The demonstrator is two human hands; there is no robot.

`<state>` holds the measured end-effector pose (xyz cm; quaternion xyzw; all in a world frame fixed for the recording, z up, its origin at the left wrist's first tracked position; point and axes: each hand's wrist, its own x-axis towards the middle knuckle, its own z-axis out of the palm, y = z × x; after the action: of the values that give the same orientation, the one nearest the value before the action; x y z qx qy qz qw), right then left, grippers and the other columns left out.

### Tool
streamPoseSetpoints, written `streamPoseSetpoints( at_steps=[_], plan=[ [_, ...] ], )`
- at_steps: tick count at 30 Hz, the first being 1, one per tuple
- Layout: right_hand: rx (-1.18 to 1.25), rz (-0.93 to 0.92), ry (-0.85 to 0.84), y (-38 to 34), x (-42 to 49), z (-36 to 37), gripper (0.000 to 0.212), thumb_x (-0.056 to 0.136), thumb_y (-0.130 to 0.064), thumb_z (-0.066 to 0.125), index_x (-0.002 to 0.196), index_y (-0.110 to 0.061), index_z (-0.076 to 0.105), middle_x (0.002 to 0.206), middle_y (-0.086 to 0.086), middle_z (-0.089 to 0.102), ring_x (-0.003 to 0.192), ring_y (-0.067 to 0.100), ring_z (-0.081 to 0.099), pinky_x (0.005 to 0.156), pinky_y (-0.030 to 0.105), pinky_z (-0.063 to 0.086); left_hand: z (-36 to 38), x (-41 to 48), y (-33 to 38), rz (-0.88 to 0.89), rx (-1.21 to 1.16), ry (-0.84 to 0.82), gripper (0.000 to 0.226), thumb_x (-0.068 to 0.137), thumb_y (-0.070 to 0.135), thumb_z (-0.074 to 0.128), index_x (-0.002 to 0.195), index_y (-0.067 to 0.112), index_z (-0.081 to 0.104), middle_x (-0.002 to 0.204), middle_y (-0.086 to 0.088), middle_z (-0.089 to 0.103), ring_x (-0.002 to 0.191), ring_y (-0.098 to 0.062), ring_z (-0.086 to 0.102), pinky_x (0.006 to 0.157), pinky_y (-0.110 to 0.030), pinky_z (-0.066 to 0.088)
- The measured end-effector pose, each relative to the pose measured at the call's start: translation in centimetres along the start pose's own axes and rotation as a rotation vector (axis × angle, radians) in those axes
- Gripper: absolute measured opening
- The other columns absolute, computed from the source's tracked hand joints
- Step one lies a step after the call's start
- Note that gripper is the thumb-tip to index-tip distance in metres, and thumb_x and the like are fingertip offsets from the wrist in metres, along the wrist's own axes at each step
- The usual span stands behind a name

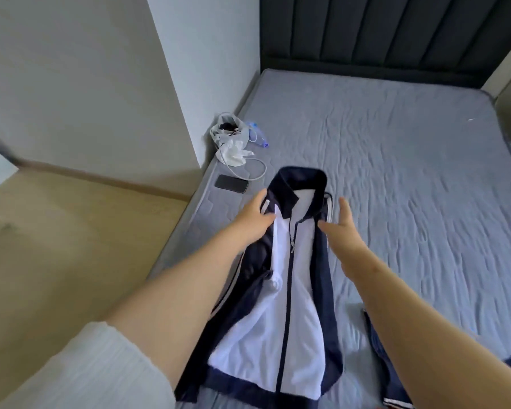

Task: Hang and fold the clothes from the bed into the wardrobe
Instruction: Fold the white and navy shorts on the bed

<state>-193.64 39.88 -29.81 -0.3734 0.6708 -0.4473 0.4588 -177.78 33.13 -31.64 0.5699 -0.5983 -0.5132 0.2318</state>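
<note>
The jacket [295, 290] lies zipped and flat on the bed [410, 172]. The left grip [255, 219] rests on one shoulder with its fingers fairly straight. The right grip [341, 228] hovers spread beside the other shoulder — holding nothing. Folding one-sided could drag the smooth cloth askew — sleeves bunching underneath.

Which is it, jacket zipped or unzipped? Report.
Zipped: the jacket lies front up on the bed, its dark zip line joined up to the chest.
</note>
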Motion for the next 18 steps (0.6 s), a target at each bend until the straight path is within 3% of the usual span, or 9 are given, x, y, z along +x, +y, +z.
streamPoseSetpoints(
  at_steps=[2, 4, 7, 11, 16, 18],
  plan=[
    [-0.043, 0.107, -0.049, 3.4, 0.5, 0.5, 0.064, 0.094, -0.002, 0.044, 0.149, -0.021, 0.016, 0.142, -0.003, 0.035, 0.125, 0.013, 0.043, 0.099, 0.021, 0.035, 1.6, 0.2, -3.1, -0.073, 0.062, -0.005, 0.049, 0.094, 0.008, 0.048, 0.140, 0.018, 0.035, 0.143, -0.004, 0.042, 0.119, -0.011, 0.042, 0.089, -0.017, 0.031],
    [-0.089, 0.217, -0.097, 7.5, 0.4, 0.9, 0.066, 0.095, -0.007, 0.044, 0.150, -0.025, 0.012, 0.154, -0.003, 0.019, 0.140, 0.021, 0.025, 0.112, 0.036, 0.025, 3.1, 0.0, -6.6, -0.157, 0.126, -0.025, 0.042, 0.093, 0.009, 0.048, 0.134, 0.015, 0.045, 0.136, -0.005, 0.049, 0.116, -0.017, 0.049, 0.086, -0.017, 0.036],
    [-0.152, 0.352, -0.160, 13.7, -1.0, 1.6, 0.064, 0.095, -0.012, 0.046, 0.149, -0.028, 0.014, 0.156, -0.002, 0.016, 0.141, 0.021, 0.021, 0.112, 0.041, 0.024, 5.1, -1.0, -12.0, -0.272, 0.162, -0.075, 0.032, 0.093, 0.009, 0.046, 0.124, 0.014, 0.053, 0.127, -0.006, 0.056, 0.106, -0.018, 0.055, 0.082, -0.017, 0.042],
    [-0.265, 0.492, -0.215, 21.5, -3.3, 2.9, 0.064, 0.094, -0.016, 0.050, 0.148, -0.027, 0.018, 0.155, -0.002, 0.020, 0.140, 0.020, 0.025, 0.107, 0.033, 0.028, 7.9, -2.9, -20.1, -0.420, 0.288, -0.171, 0.032, 0.094, 0.015, 0.043, 0.124, 0.021, 0.053, 0.126, -0.002, 0.055, 0.106, -0.020, 0.056, 0.083, -0.025, 0.045],
    [-0.487, 0.591, -0.319, 30.5, -6.4, 5.7, 0.066, 0.091, -0.023, 0.052, 0.147, -0.032, 0.018, 0.152, -0.009, 0.022, 0.115, 0.014, 0.048, 0.105, 0.036, 0.034, 10.4, -5.3, -29.5, -0.465, 0.441, -0.289, 0.041, 0.096, 0.018, 0.044, 0.136, 0.022, 0.040, 0.140, -0.001, 0.040, 0.113, -0.018, 0.051, 0.083, -0.026, 0.044],
    [-0.566, 0.587, -0.395, 33.5, -7.2, 7.2, 0.068, 0.089, -0.024, 0.052, 0.147, -0.031, 0.017, 0.151, -0.010, 0.021, 0.124, 0.015, 0.041, 0.106, 0.037, 0.033, 11.1, -6.2, -32.6, -0.413, 0.505, -0.295, 0.051, 0.094, 0.016, 0.047, 0.141, 0.026, 0.030, 0.144, 0.001, 0.031, 0.118, -0.017, 0.046, 0.087, -0.025, 0.041]
  ],
)
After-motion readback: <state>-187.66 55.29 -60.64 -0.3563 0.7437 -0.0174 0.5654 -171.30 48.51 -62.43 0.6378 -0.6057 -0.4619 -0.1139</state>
